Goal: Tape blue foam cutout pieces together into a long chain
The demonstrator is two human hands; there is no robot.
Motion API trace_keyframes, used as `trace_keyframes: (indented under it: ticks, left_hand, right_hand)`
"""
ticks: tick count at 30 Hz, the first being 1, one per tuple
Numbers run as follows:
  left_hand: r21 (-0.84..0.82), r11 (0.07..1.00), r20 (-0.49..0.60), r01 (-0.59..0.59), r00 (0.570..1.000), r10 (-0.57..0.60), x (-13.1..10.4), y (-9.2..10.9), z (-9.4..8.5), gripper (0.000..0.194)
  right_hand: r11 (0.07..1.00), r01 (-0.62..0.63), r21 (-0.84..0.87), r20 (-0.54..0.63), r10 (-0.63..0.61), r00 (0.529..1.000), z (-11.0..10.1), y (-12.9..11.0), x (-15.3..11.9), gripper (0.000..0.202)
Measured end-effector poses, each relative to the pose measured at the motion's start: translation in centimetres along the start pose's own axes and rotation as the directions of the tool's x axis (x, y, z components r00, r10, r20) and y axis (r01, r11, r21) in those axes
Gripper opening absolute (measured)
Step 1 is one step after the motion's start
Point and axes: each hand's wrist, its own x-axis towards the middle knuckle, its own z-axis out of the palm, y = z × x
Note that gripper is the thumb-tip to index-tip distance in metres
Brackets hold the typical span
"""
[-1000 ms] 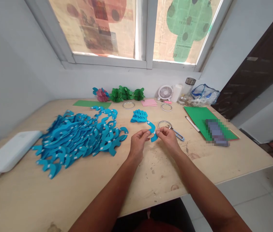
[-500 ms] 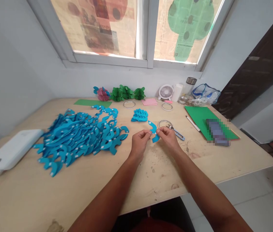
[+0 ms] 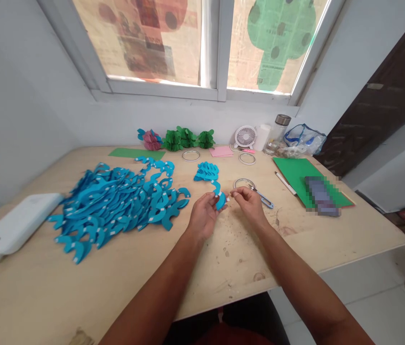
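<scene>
A curved blue paper cutout (image 3: 220, 200) is held up over the table by my left hand (image 3: 202, 215), whose fingers are closed on its left side. My right hand (image 3: 250, 205) is a little to the right, thumb and forefinger pinched together, apart from the paper. Whatever lies in that pinch is too small to make out. A tiny white patch shows by my left fingertips. Beyond my hands sits a stack of folded blue paper pieces (image 3: 207, 171). A large heap of blue curved cutouts (image 3: 116, 201), many with white squares, spreads to the left.
Behind my right hand lie a tape roll (image 3: 240, 182) and blue-handled snips (image 3: 265, 200). Green sheets (image 3: 296, 167) with a blurred phone-like object are at right. A power bank (image 3: 19, 223) lies at left. Paper flowers, a small fan (image 3: 245, 137) and a bottle (image 3: 277, 134) line the wall.
The cutout has shifted left and turned in my left hand. My right fingers have let go of it and now stand apart from it, pinched.
</scene>
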Motion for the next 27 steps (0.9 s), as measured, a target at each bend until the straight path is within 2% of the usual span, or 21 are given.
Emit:
trace_keyframes:
  ticks: [6,13,19,24,27]
  left_hand:
    - [-0.048,0.999,-0.001,0.011,1.0,-0.011,-0.2,0.2,0.2,0.012]
    - [-0.001,0.995,0.014,-0.101,0.995,0.101,0.0,0.1,0.3,0.016]
    - [0.062,0.986,0.062,-0.152,0.987,0.148,0.0,-0.2,0.4,0.019]
    - [0.115,0.965,-0.006,-0.236,0.971,0.238,-0.2,-0.2,0.7,0.015]
    - [0.08,0.967,-0.038,-0.242,0.969,0.246,-0.1,-0.1,0.5,0.013]
  right_hand:
    - [0.984,0.065,-0.168,0.048,-0.058,0.997,-0.1,-0.3,-0.3,0.016]
    - [0.966,0.042,-0.255,0.055,-0.029,0.998,0.0,0.4,-0.2,0.017]
    - [0.977,0.006,-0.211,0.019,-0.002,1.0,0.1,0.8,0.0,0.016]
    - [0.978,0.084,-0.189,0.066,-0.073,0.995,0.1,0.0,-0.2,0.013]
    - [0.988,0.07,-0.137,0.051,-0.063,0.997,0.0,-0.4,-0.3,0.015]
